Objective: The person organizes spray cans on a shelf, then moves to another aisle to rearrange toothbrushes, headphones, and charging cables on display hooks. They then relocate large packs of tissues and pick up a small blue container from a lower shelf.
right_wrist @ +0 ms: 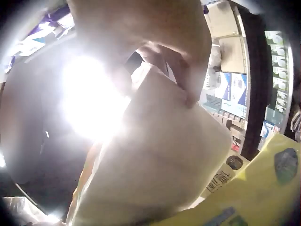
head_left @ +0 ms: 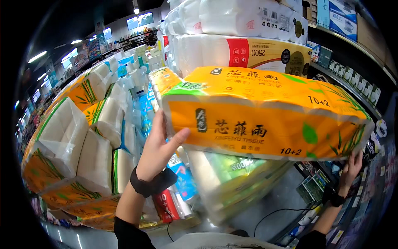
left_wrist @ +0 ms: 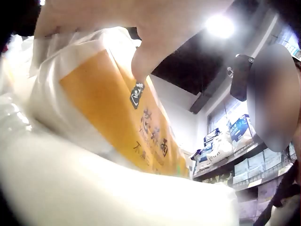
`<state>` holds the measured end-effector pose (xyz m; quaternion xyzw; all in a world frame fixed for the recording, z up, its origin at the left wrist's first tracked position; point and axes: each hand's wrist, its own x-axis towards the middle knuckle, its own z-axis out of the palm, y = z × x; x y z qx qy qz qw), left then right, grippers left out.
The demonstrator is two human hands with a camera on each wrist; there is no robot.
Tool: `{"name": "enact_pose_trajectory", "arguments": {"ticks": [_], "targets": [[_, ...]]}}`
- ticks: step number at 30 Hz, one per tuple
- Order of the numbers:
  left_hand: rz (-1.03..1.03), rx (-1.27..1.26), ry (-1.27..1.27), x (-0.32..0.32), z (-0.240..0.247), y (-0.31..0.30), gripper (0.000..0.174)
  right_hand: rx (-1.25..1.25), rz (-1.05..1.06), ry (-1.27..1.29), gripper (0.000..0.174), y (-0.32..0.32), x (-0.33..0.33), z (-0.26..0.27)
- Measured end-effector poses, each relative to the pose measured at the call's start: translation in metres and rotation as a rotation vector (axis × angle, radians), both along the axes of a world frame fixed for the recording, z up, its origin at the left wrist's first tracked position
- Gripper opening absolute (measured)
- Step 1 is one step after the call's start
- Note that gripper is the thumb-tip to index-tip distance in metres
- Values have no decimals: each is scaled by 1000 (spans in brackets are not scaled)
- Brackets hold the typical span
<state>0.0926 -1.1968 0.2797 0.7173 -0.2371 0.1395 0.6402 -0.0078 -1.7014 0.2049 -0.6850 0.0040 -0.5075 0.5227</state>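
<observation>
A long orange pack of tissue rolls [head_left: 240, 120], printed with green leaves and "10+2", is held up crosswise between both hands. My left hand [head_left: 159, 145] grips its left end, thumb over the front face; the left wrist view shows that thumb [left_wrist: 143, 59] pressed near the dark label. At the far end, my right hand [head_left: 351, 170] holds the lower right corner. Close up, the right wrist view has fingers and thumb pinching the pale wrapped end [right_wrist: 160, 141]. Below the orange pack is a blurred green-and-white pack [head_left: 232, 178], its top partly hidden.
Orange tissue packs [head_left: 58, 166] are piled at the left. Behind, large white roll packs [head_left: 232, 18] stand stacked high. Shelves with boxes [head_left: 342, 20] run along the right side. A thin black cable [head_left: 269, 213] hangs low in front of me.
</observation>
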Motion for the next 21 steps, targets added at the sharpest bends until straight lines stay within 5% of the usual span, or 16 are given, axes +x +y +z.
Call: {"name": "enact_pose_trajectory", "arguments": {"ticks": [12,16,19,21], "targets": [[137,-294,-279,-3,-16,53,75,-45,-385,-135,65,114,-107,-32],[148,-459,-414,12,10,77,56,21,-180,-400,66,154,-94,-20],[350,-684,-438,43,44,87,52,-88,-447,-336,64,174,-80,-17],[334,-672,-473,66,68,102,55,-268,-242,-391,61,194,-73,-7]]}}
